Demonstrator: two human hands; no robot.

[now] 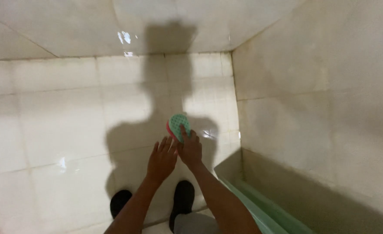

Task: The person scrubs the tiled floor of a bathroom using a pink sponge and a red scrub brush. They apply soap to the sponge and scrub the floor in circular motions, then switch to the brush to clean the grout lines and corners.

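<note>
My right hand (190,149) grips a green scrub pad with a red backing (177,124) and presses it against the pale tiled wall (66,125) in front of me. My left hand (161,159) rests flat on the tiles just beside it, fingers together and pointing up, holding nothing. Both forearms reach up from the bottom middle of the head view. My shadow falls on the wall around the hands.
A second tiled wall (313,104) meets the first at a corner on the right. A light green ledge or tub rim (261,208) runs along the bottom right. My two dark shoes (182,203) stand on the floor below.
</note>
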